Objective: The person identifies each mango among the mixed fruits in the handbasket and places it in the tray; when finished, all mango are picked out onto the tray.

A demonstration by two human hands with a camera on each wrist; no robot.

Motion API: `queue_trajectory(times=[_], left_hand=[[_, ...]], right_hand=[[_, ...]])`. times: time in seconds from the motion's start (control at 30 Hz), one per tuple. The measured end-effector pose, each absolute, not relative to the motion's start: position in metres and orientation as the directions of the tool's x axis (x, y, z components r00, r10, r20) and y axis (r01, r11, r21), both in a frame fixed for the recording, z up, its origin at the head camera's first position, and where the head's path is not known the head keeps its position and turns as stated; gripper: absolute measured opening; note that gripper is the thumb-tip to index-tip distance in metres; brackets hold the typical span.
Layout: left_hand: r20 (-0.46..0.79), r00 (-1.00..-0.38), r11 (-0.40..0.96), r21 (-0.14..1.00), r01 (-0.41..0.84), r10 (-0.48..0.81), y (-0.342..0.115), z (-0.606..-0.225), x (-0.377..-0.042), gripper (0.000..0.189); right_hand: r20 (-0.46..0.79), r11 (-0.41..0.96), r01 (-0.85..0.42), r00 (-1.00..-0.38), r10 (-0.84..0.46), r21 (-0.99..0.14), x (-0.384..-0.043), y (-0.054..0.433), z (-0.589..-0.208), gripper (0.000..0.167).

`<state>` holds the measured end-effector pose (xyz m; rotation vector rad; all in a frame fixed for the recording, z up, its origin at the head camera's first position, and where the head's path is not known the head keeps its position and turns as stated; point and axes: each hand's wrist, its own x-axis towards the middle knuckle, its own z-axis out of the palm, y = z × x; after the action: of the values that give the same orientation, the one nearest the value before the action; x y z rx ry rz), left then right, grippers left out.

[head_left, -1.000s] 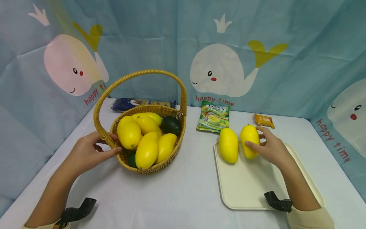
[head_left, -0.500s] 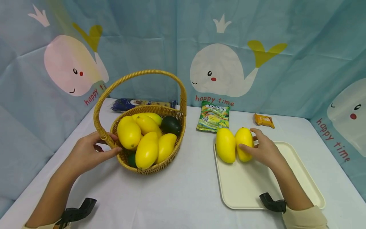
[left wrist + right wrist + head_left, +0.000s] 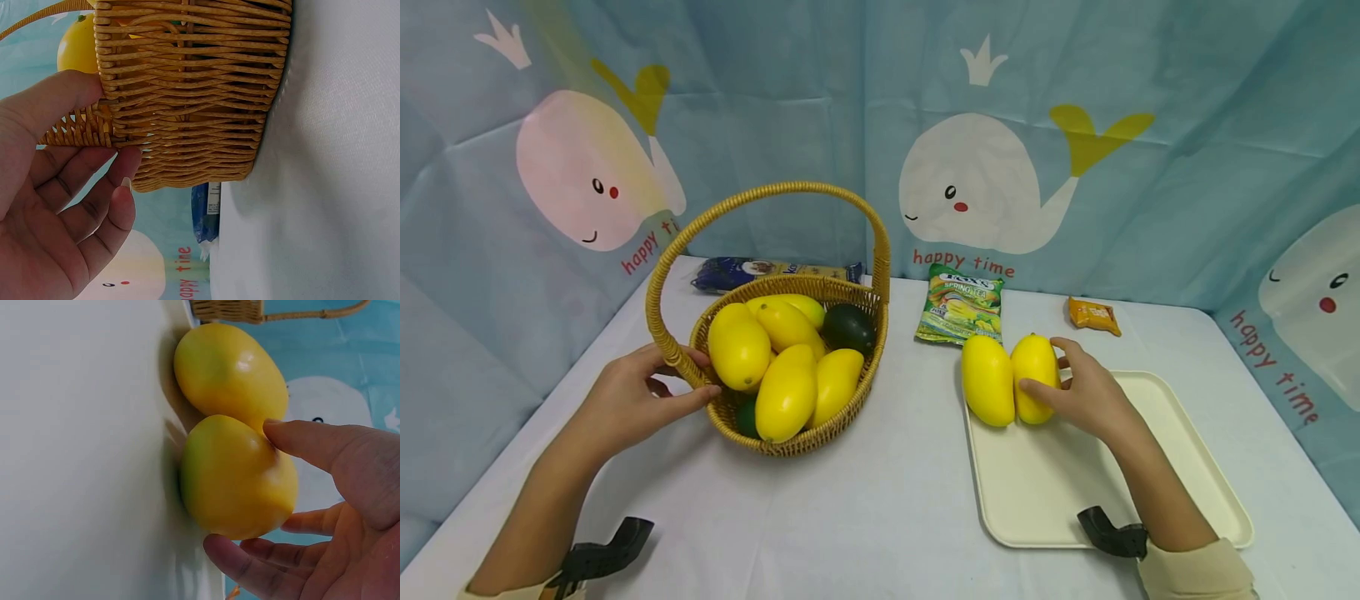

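Observation:
A wicker basket [image 3: 790,447] with a tall arched handle stands on the left, heaped with yellow mangoes [image 3: 786,393] and a dark green avocado [image 3: 848,328]. My left hand [image 3: 640,396] grips its left rim at the handle's foot; in the left wrist view the thumb lies over the rim and the fingers are under it, against the weave. Two mangoes lie side by side at the far left of a cream tray [image 3: 1037,500]. My right hand [image 3: 1086,396] holds the right mango [image 3: 240,481] between thumb and fingers. The left mango [image 3: 228,372] lies against it.
Behind the tray lies a green candy bag [image 3: 961,306]. A small orange packet [image 3: 1093,317] lies at the back right. A blue and tan packet [image 3: 730,275] lies behind the basket. A printed blue curtain [image 3: 820,142] closes off the table's back and sides.
My right hand has moved left with its mango, closing the gap to the other one. The left mango has shifted left to the tray's edge. My left hand and the basket have stayed still.

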<state>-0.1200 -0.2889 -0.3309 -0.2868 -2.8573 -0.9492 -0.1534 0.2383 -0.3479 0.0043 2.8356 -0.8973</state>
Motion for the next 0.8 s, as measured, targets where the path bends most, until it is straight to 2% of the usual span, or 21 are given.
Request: queue_trajectory(times=[0.23,0.8], left_hand=[[0.167,-0.976,0.788,0.578,0.213,0.141,-0.29,-0.332,-0.121,0.043],[0.148,-0.981,0.79,0.582,0.192,0.129,-0.289,-0.33,-0.12,0.044]], right_hand=[[-0.173,0.825,0.065,-0.984,-0.04,-0.562,-0.153,0.24,-0.346,0.101],[-0.096,0.863,0.007,-0.994,-0.049,-0.505,-0.149,0.234,-0.337,0.096]])
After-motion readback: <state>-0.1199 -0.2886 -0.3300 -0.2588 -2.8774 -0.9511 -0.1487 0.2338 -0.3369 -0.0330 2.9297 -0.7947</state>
